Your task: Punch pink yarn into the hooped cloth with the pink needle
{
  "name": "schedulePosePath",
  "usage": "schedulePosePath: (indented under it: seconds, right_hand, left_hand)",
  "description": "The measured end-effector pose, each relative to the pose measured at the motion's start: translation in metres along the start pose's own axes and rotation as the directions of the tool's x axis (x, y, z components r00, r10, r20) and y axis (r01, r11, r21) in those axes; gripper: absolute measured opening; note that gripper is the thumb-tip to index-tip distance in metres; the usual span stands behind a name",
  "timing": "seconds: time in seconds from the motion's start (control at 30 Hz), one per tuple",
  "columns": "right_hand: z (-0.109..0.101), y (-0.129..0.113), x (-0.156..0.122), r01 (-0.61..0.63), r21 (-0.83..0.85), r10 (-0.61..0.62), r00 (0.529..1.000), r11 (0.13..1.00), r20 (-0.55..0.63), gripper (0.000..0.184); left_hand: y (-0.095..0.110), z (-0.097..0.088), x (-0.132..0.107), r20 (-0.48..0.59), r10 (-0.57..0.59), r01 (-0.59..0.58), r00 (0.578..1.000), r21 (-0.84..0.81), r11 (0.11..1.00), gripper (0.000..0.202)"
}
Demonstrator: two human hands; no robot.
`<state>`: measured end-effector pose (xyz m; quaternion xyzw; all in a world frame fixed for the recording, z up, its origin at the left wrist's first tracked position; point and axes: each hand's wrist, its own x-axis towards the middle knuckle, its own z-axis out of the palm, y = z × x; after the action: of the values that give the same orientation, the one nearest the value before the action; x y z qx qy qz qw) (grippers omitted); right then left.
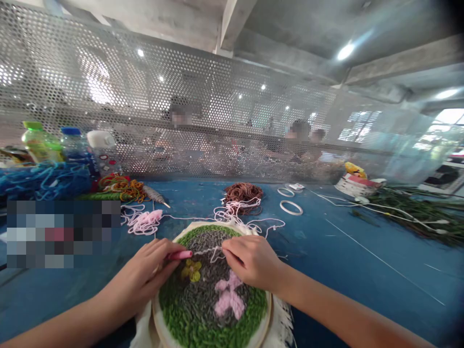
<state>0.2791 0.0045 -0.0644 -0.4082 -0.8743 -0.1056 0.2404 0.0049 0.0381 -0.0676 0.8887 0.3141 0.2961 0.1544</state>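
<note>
My left hand [150, 266] is closed around a pink punch needle [181, 254], held level over the left of the hoop; its tip is hidden in the fingers. From its end a pale pink yarn strand [206, 251] stretches to my right hand [252, 258], whose fingers pinch it above the hoop's right side. Below both hands is a round embroidery hoop [269, 316] holding white cloth [145, 328]. Its looped yarn surface shows a grey middle, a green border, a yellow flower [192, 270] and a pink patch [230, 296].
Behind the hoop lie pink yarn [145, 221] and a brown yarn bundle [243, 193]. Two white rings [291, 208] rest farther right. Blue yarn [45, 179] and bottles [74, 145] stand left; green stems [416, 208] lie right. A perforated metal screen [217, 116] borders the blue table [348, 270].
</note>
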Motion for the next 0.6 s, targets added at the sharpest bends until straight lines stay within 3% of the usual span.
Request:
schedulePosePath:
  seconds: [0.3, 0.6]
  right_hand:
    - [0.015, -0.006, 0.024, 0.127, -0.020, -0.124, 0.987, 0.992, 0.106, 0.017]
    - [0.013, 0.000, 0.021, -0.065, 0.154, 0.064, 0.998, 0.986, 0.014, 0.017]
  left_hand:
    - [-0.008, -0.002, 0.004, -0.054, -0.052, 0.053, 0.997, 0.030, 0.998, 0.027]
    - [-0.010, -0.001, 0.005, 0.007, -0.075, 0.072, 0.997, 0.184, 0.980, 0.029]
